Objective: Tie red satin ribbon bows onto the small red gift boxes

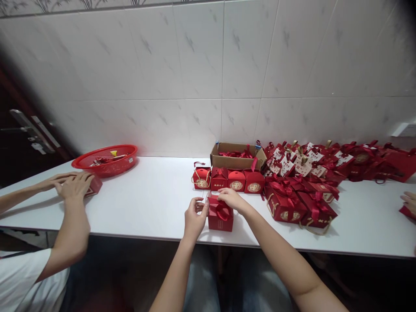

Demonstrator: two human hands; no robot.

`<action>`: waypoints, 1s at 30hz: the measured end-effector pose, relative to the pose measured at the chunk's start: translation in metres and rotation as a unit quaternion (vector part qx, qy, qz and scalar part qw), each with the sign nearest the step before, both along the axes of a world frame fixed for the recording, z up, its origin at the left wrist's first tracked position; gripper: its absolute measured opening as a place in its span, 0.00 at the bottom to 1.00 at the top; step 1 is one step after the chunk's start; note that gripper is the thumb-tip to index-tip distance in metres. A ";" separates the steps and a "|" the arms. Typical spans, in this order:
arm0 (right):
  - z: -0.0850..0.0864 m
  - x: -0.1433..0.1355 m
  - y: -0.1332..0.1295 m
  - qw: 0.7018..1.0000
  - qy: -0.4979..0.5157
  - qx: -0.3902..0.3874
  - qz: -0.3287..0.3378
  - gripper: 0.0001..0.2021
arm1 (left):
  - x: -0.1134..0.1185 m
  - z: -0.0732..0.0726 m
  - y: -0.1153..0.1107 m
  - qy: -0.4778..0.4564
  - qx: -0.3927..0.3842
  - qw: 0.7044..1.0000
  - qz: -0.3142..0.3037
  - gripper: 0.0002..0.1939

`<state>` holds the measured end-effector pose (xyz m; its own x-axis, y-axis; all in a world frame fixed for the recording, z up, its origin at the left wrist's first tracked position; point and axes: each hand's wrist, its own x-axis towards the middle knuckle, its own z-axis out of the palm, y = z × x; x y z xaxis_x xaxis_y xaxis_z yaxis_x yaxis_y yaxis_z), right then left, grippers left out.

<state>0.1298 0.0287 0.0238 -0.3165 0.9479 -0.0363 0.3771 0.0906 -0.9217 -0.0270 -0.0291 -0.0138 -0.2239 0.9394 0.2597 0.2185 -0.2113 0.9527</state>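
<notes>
A red gift box (221,222) stands upright near the table's front edge, with a red ribbon (223,212) looped at its top. My left hand (196,218) is at the box's upper left corner, thumb and fingers curled together in a pinch at the ribbon. Over the top right side reaches my right hand (232,199), its fingers bent down onto the ribbon. The fingertips partly cover the top of the box. Just behind it, a row of several small red boxes (236,180) with gold lettering faces me.
A cardboard box (215,159) of red ribbons stands against the wall. Many ribboned gift boxes (286,203) crowd the right. At left are a red plastic basket (118,167) and a co-worker's hands (73,186) on a red box (95,185). Another person's hand (410,203) shows far right.
</notes>
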 end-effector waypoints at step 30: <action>0.009 -0.005 0.008 0.997 0.067 -0.013 0.036 0.06 | -0.002 0.002 -0.003 0.030 0.010 0.999 -0.008 0.19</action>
<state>0.1244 0.0366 0.0332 -0.3878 0.9217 -0.0121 0.2428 0.0894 -0.9659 -0.0291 -0.0325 -0.0115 -0.1931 0.9371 0.2907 0.2720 -0.2335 0.9335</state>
